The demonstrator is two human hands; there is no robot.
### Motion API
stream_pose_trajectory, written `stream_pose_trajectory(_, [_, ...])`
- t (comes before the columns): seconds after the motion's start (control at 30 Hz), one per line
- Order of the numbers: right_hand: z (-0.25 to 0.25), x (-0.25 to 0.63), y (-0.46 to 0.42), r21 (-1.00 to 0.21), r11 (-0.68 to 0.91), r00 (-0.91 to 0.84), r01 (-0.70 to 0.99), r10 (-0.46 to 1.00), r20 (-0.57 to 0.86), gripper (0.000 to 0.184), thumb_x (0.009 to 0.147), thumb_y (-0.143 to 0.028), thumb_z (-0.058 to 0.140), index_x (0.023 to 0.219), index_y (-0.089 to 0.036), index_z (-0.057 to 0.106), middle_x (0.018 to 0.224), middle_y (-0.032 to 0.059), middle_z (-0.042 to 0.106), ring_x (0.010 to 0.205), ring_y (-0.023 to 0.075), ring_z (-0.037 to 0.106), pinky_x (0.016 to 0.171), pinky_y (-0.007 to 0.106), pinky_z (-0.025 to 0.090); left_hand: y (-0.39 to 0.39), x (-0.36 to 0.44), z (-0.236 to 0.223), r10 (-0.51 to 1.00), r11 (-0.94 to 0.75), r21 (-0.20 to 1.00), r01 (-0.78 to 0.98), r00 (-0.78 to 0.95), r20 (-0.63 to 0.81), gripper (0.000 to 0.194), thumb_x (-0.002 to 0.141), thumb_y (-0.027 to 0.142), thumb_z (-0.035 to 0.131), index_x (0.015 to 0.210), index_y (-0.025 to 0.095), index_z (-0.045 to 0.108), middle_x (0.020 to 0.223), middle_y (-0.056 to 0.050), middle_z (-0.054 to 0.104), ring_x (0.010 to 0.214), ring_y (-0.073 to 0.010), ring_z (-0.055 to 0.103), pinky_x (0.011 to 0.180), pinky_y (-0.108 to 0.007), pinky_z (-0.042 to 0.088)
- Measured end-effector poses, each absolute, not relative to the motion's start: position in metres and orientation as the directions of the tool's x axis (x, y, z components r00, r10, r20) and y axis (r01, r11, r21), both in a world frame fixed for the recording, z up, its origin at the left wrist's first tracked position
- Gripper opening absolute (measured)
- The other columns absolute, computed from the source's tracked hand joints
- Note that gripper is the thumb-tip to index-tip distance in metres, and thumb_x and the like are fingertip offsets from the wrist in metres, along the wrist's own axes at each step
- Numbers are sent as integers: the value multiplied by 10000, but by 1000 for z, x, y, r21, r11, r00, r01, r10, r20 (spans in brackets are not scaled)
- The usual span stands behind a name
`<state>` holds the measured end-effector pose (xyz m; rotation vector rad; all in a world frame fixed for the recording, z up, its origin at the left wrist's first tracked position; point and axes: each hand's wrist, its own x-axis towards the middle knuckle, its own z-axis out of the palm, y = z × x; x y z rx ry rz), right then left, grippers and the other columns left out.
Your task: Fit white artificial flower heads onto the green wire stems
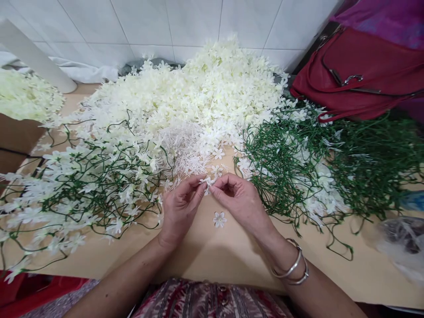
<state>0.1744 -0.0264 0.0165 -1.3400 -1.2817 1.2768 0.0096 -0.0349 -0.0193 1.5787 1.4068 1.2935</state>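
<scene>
Where green-stemmed blossoms (94, 179) heap up, our left hand (179, 207) pinches one side of the white flower (207, 181), held over the table (195, 247); we should press lightly, sparing its petals, while our right hand (243, 205) pinches the other side, near green stems (276, 165).

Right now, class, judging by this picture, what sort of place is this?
Probably a craft workspace, though whether home or workshop I can't tell: heaped white artificial-looking flowers and green stems cover much of a table near a tiled wall.
</scene>
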Motion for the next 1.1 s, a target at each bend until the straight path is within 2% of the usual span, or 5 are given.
stream_pose_trajectory(0.27, [21, 173, -26, -984, -145, -4, 100, 989, -146, 133, 764, -292, 708, 699, -208, 627, 674, -11, 637, 624, 135, 554, 608, 278, 475, -36, 10, -13, 860, -468, 697, 543, 99, 500, 191, 963, 169, 668, 1131, 238, 727, 972, -12, 820, 823, -143, 778, 774, -232, 593])
stream_pose_trajectory(0.5, [20, 173, -27, -983, -156, 6, 100, 988, -156, 130, 742, -285, 695, 667, -212, 618, 758, 22, 677, 683, 161, 599, 636, 301, 490, -36, 13, -6, 819, -531, 621, 577, 163, 550, 180, 973, 125, 637, 1111, 228, 690, 970, -11, 821, 821, -145, 785, 785, -231, 602])
stream_pose_trajectory(0.7, [20, 174, -28, -989, 36, 66, 144, 997, 46, 67, 810, -230, 709, 757, -215, 670, 1062, 78, 720, 1017, 215, 669, 892, 357, 522, -37, 12, -9, 816, -537, 619, 573, 166, 554, 186, 976, 134, 625, 1121, 239, 676, 973, -17, 812, 817, -151, 780, 768, -237, 610])
stream_pose_trajectory(0.83, [20, 176, -27, -999, 33, 0, 39, 999, 33, 170, 848, -227, 726, 1015, -248, 704, 1138, 67, 741, 997, 192, 685, 913, 355, 545, -39, 13, -14, 831, -507, 674, 537, 96, 548, 210, 955, 123, 646, 1127, 244, 643, 968, -14, 776, 821, -137, 771, 777, -228, 615])
stream_pose_trajectory(1.1, [11, 179, -26, -971, 233, -23, 55, 972, 232, 78, 911, -205, 709, 875, -265, 744, 1104, 50, 744, 1095, 207, 689, 1046, 404, 520, -36, 15, -21, 823, -527, 708, 470, 77, 562, 266, 946, 121, 665, 1162, 237, 563, 994, -28, 756, 865, -150, 796, 793, -230, 631])
